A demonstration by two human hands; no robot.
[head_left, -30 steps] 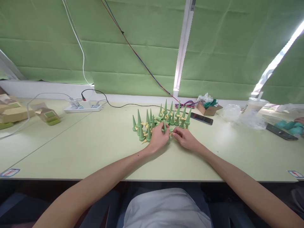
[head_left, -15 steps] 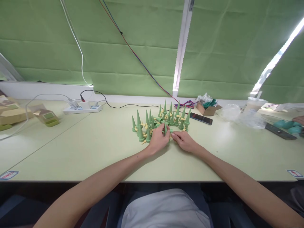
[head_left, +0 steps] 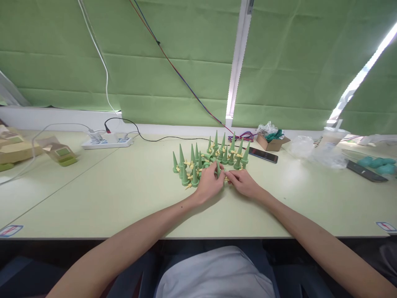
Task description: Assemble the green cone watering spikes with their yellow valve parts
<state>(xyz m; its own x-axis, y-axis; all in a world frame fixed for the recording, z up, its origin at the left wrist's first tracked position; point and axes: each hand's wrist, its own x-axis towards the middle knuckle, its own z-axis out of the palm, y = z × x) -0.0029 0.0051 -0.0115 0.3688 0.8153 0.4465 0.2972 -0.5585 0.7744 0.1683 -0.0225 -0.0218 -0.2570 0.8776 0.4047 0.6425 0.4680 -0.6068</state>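
My left hand (head_left: 211, 183) is closed round a green plastic cone (head_left: 218, 169), which stands with its tip up between the fingers. Close against it, my right hand (head_left: 245, 183) pinches at the cone's right side. A bit of yellow shows by those fingertips, but what they grip is mostly covered. Behind and to the left of my hands stand several more green cones (head_left: 185, 176) with small yellow pieces (head_left: 188, 186) on their sides. Another group of green cones (head_left: 245, 156) stands at the back right. Loose green parts (head_left: 207, 157) lie between the groups.
A phone (head_left: 263, 155) and a small cardboard box (head_left: 273, 142) with crumpled wrapping lie behind my right hand. Farther right are a lidded cup (head_left: 331, 138), plastic bags and a dark device (head_left: 366, 171). At left are a power strip (head_left: 107, 143) and a paper packet (head_left: 58, 151).
Both hands have shifted slightly to the right together with the cone. A person's hand at the far right edge has gone from view.
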